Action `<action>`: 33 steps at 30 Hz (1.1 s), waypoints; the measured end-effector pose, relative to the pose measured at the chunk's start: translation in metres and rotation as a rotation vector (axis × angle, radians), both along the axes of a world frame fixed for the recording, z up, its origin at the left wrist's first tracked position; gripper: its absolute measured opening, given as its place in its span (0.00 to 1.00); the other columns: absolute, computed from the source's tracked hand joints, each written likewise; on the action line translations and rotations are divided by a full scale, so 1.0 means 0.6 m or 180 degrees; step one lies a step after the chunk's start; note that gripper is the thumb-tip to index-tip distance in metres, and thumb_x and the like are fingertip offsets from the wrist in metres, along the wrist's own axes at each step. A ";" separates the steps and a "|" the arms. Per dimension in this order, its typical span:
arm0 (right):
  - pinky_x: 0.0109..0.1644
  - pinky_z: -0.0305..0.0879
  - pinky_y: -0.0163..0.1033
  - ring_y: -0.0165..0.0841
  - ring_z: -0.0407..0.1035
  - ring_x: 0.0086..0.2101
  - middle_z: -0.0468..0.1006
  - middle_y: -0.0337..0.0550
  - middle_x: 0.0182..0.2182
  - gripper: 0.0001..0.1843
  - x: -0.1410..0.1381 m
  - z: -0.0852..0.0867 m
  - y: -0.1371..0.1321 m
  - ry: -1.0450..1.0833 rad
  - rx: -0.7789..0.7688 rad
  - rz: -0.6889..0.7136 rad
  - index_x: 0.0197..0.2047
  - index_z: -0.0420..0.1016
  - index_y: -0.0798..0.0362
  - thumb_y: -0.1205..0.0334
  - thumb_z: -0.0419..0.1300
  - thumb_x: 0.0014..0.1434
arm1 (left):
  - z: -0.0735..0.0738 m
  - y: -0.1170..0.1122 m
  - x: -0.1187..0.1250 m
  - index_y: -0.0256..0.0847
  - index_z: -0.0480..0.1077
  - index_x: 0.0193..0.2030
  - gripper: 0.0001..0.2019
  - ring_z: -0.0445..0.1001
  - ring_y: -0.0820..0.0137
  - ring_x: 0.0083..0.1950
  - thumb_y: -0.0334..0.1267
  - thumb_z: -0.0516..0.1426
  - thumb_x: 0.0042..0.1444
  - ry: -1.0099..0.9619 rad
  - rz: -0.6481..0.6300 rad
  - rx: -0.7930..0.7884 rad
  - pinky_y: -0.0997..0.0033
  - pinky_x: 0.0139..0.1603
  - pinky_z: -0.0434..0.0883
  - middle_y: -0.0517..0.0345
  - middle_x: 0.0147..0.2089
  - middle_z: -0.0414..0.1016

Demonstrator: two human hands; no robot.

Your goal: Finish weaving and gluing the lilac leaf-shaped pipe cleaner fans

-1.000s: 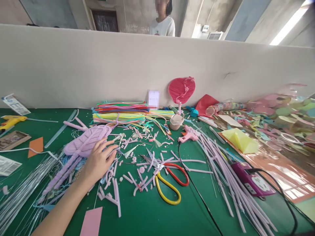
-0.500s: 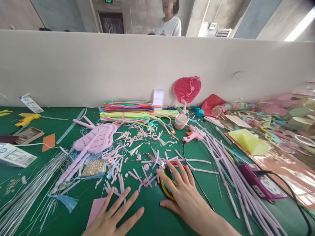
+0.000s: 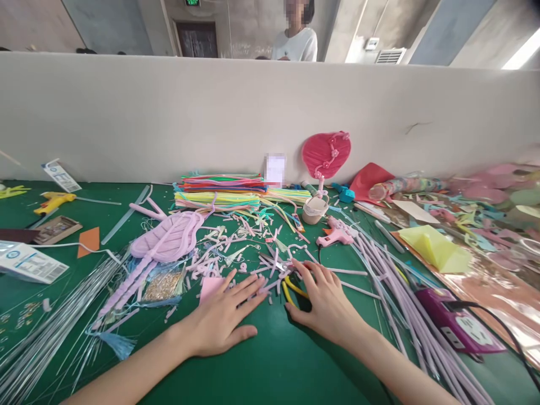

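Scissors (image 3: pixel 282 266) on green table (image 3: pixel 270 374), blades pointing away among lilac scraps (image 3: pixel 202 262). My right hand (image 3: pixel 327 301) over yellow handle, fingers loosely spread, thumb apart. My left hand (image 3: pixel 223 320) flat, fingers fanned, overlapping pink card (image 3: pixel 210 288). Farther left, lilac leaf-shaped piece (image 3: pixel 166 237); beyond right hand, pink glue gun (image 3: pixel 335 233).

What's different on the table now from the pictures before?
The left hand moved from the purple fan to the pink card, which went rightward and away from the person. The right hand came in over the scissors, which slid farther away too. The purple fan and pink glue gun stayed put.
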State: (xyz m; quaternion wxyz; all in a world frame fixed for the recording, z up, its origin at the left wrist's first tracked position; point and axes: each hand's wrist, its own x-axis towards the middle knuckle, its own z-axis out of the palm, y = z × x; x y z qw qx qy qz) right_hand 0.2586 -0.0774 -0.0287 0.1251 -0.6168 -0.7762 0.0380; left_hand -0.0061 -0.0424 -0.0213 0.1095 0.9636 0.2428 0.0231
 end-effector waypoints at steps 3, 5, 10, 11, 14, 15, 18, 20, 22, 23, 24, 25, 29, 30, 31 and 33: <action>0.54 0.62 0.57 0.52 0.61 0.52 0.67 0.58 0.50 0.42 0.022 -0.002 0.005 0.0157 0.0052 -0.0049 0.65 0.58 0.54 0.49 0.61 0.50 | -0.011 0.020 -0.002 0.47 0.37 0.73 0.33 0.44 0.60 0.73 0.54 0.43 0.66 -0.0028 0.0327 0.0056 0.50 0.72 0.40 0.55 0.74 0.43; 0.53 0.63 0.57 0.52 0.61 0.50 0.66 0.56 0.50 0.41 0.035 -0.004 0.004 0.0218 0.0109 -0.0153 0.65 0.57 0.52 0.49 0.62 0.49 | -0.015 0.036 -0.004 0.47 0.40 0.72 0.32 0.45 0.60 0.73 0.54 0.43 0.66 -0.0032 0.0518 0.0114 0.50 0.72 0.41 0.54 0.74 0.44; 0.53 0.61 0.58 0.52 0.60 0.51 0.65 0.54 0.49 0.39 0.053 0.000 0.000 0.0545 0.0154 -0.0523 0.64 0.58 0.48 0.50 0.62 0.50 | -0.033 0.089 0.000 0.44 0.45 0.72 0.31 0.43 0.57 0.74 0.55 0.41 0.66 0.0050 0.0997 0.0195 0.44 0.70 0.45 0.49 0.74 0.44; 0.54 0.61 0.58 0.51 0.60 0.51 0.65 0.53 0.50 0.39 0.054 0.003 0.000 0.0679 0.0130 -0.0606 0.64 0.58 0.47 0.50 0.62 0.50 | -0.038 0.101 0.004 0.44 0.46 0.72 0.31 0.42 0.55 0.74 0.55 0.42 0.66 0.0045 0.1139 0.0256 0.42 0.69 0.46 0.47 0.74 0.43; 0.55 0.62 0.57 0.49 0.61 0.53 0.65 0.51 0.51 0.37 0.053 0.016 0.004 0.1170 -0.0012 -0.0840 0.63 0.57 0.45 0.47 0.60 0.52 | -0.051 0.138 0.019 0.47 0.52 0.70 0.28 0.41 0.48 0.73 0.52 0.45 0.66 -0.0123 0.1609 0.0574 0.39 0.66 0.50 0.45 0.74 0.42; 0.55 0.63 0.56 0.48 0.61 0.53 0.65 0.51 0.51 0.37 0.052 0.020 0.006 0.1330 -0.0058 -0.0907 0.63 0.57 0.45 0.46 0.59 0.53 | -0.054 0.150 0.024 0.49 0.53 0.70 0.26 0.42 0.47 0.73 0.49 0.46 0.66 -0.0221 0.1751 0.0717 0.39 0.66 0.52 0.46 0.74 0.43; 0.56 0.63 0.55 0.47 0.62 0.54 0.65 0.51 0.52 0.37 0.049 0.029 0.010 0.1695 -0.0083 -0.1034 0.63 0.57 0.45 0.43 0.59 0.53 | -0.049 0.180 0.034 0.48 0.59 0.67 0.24 0.49 0.45 0.71 0.42 0.50 0.65 -0.0454 0.2101 0.1121 0.38 0.63 0.56 0.43 0.72 0.51; 0.57 0.62 0.54 0.46 0.62 0.54 0.65 0.51 0.52 0.37 0.048 0.032 0.011 0.1894 0.0001 -0.1059 0.62 0.57 0.46 0.42 0.59 0.53 | -0.036 0.188 0.036 0.43 0.66 0.62 0.21 0.52 0.44 0.70 0.40 0.51 0.63 -0.0493 0.2189 0.1245 0.37 0.64 0.55 0.40 0.69 0.57; 0.57 0.64 0.52 0.45 0.63 0.54 0.65 0.51 0.53 0.37 0.048 0.034 0.008 0.2147 0.0111 -0.1051 0.63 0.56 0.46 0.42 0.60 0.53 | -0.018 0.177 0.036 0.39 0.71 0.56 0.18 0.54 0.44 0.69 0.41 0.53 0.62 -0.0524 0.2137 0.1256 0.39 0.65 0.55 0.39 0.67 0.60; 0.56 0.64 0.51 0.44 0.63 0.54 0.65 0.50 0.53 0.38 0.048 0.035 0.006 0.2265 0.0173 -0.1039 0.64 0.55 0.46 0.43 0.59 0.54 | -0.008 0.164 0.037 0.38 0.72 0.55 0.18 0.55 0.45 0.68 0.41 0.54 0.61 -0.0557 0.2075 0.1250 0.41 0.65 0.56 0.39 0.66 0.62; 0.56 0.65 0.51 0.43 0.63 0.54 0.65 0.50 0.53 0.38 0.047 0.036 0.003 0.2359 0.0237 -0.1021 0.65 0.54 0.46 0.43 0.59 0.55 | 0.001 0.146 0.039 0.35 0.70 0.57 0.19 0.56 0.46 0.68 0.41 0.54 0.61 -0.0686 0.1972 0.1268 0.41 0.65 0.57 0.37 0.65 0.63; 0.56 0.64 0.51 0.43 0.63 0.54 0.65 0.50 0.53 0.39 0.045 0.037 0.000 0.2416 0.0302 -0.0988 0.65 0.52 0.45 0.43 0.59 0.55 | 0.010 0.124 0.043 0.34 0.68 0.58 0.20 0.56 0.48 0.69 0.40 0.53 0.62 -0.0837 0.1842 0.1291 0.43 0.66 0.56 0.37 0.65 0.63; 0.58 0.63 0.51 0.43 0.62 0.55 0.64 0.50 0.55 0.39 0.033 0.047 -0.008 0.2454 0.0489 -0.0759 0.67 0.49 0.44 0.46 0.59 0.56 | 0.022 0.043 0.076 0.38 0.73 0.49 0.16 0.57 0.60 0.69 0.41 0.48 0.66 -0.0912 0.0509 0.0729 0.50 0.70 0.50 0.45 0.63 0.67; 0.58 0.63 0.51 0.43 0.62 0.55 0.64 0.50 0.55 0.39 0.029 0.049 -0.009 0.2454 0.0467 -0.0694 0.67 0.49 0.44 0.46 0.59 0.56 | 0.018 0.035 0.087 0.38 0.70 0.54 0.19 0.56 0.60 0.69 0.46 0.48 0.66 -0.0761 0.0151 0.0496 0.50 0.70 0.51 0.44 0.66 0.63; 0.57 0.64 0.51 0.43 0.63 0.54 0.64 0.50 0.54 0.39 0.025 0.050 -0.010 0.2442 0.0422 -0.0629 0.67 0.49 0.44 0.47 0.59 0.56 | 0.011 0.034 0.097 0.39 0.65 0.61 0.24 0.54 0.58 0.71 0.50 0.48 0.65 -0.0634 -0.0030 0.0328 0.47 0.69 0.52 0.43 0.69 0.57; 0.56 0.65 0.51 0.43 0.63 0.54 0.64 0.49 0.54 0.38 0.018 0.051 -0.012 0.2338 0.0331 -0.0502 0.66 0.49 0.43 0.48 0.59 0.56 | -0.007 0.054 0.113 0.43 0.54 0.68 0.32 0.48 0.53 0.72 0.57 0.48 0.62 -0.0496 -0.0079 0.0154 0.40 0.67 0.51 0.43 0.72 0.50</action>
